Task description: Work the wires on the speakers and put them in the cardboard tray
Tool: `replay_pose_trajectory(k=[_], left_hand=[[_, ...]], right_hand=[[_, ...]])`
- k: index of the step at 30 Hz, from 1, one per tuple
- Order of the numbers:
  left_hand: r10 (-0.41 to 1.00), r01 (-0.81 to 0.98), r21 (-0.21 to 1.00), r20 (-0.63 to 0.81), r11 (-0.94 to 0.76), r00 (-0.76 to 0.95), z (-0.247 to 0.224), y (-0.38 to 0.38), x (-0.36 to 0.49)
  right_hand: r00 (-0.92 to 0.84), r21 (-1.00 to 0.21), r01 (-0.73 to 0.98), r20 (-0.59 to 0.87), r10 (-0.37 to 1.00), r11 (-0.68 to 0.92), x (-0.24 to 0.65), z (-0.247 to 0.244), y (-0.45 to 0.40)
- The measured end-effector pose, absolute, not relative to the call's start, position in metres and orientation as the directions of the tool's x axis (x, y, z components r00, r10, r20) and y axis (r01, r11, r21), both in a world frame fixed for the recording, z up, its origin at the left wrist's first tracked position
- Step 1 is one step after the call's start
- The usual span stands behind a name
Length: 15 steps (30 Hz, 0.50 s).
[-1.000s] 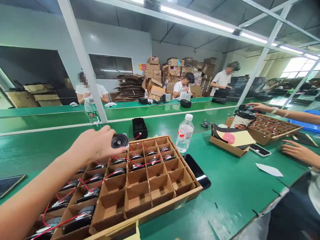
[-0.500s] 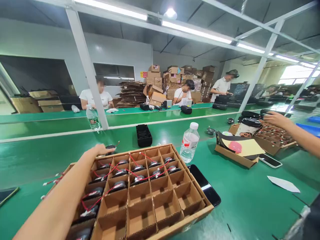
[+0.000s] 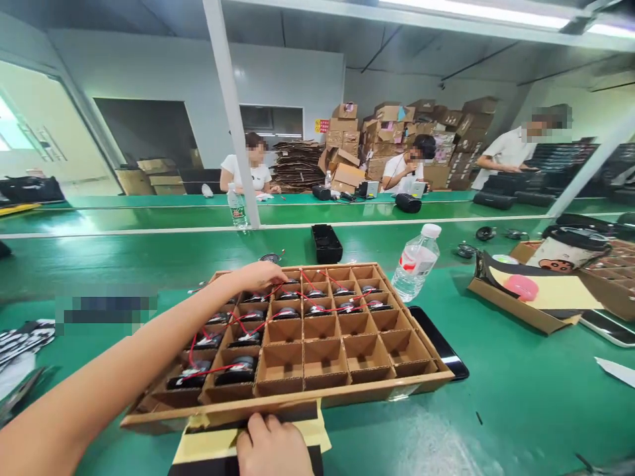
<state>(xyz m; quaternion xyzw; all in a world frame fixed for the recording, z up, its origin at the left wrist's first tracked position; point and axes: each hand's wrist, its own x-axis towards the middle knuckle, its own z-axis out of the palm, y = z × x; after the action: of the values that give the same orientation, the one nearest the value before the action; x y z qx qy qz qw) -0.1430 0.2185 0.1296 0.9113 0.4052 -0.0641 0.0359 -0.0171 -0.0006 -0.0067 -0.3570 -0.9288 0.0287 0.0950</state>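
My left hand (image 3: 262, 276) reaches over the back left of a divided cardboard tray (image 3: 347, 391). Its fingers are bent together at a compartment near the back edge; what they pinch is hidden. Black round speakers (image 3: 243, 367) with red wires fill the tray's left and back compartments; several front right ones hold nothing. My right hand (image 3: 272, 449) has its fingers closed over yellow and black sheets (image 3: 198, 447) at the tray's front side. Another speaker (image 3: 270, 258) lies on the green table (image 3: 520, 403) just behind the tray.
A water bottle (image 3: 415, 264) and a black phone (image 3: 439, 344) stand and lie right of the tray. A black housing (image 3: 326, 243) is behind it. Farther right are a small box (image 3: 520, 305), a cup (image 3: 568, 251) and a white phone (image 3: 608, 327). People work across the table.
My left hand has moved from the speaker behind the tray to a back compartment. My right hand has come from the far right to the sheets in front. The view has turned left.
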Motion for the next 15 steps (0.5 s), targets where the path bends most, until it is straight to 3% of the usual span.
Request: replay_pose_trajectory(k=[4,8,11,15], left_hand=[[0.719,0.73,-0.017,-0.192,-0.683,0.668,0.129,0.231,-0.134],[0.729,0.735,-0.042,-0.178,-0.676,0.66,0.127,0.232,-0.127],[0.768,0.768,-0.044,-0.099,-0.638,0.633,0.123,0.227,-0.125],[0.858,0.861,0.0,0.087,-0.508,0.506,0.115,0.221,-0.124]], right_hand=[[-0.774,-0.191,0.619,0.017,0.633,0.762,-0.017,0.029,-0.01],[-0.834,-0.232,0.515,0.086,0.545,0.825,-0.034,0.025,-0.013],[-0.859,-0.223,0.445,0.169,0.484,0.867,-0.05,0.017,-0.013],[-0.86,-0.245,0.444,0.153,0.487,0.862,-0.059,0.01,-0.013]])
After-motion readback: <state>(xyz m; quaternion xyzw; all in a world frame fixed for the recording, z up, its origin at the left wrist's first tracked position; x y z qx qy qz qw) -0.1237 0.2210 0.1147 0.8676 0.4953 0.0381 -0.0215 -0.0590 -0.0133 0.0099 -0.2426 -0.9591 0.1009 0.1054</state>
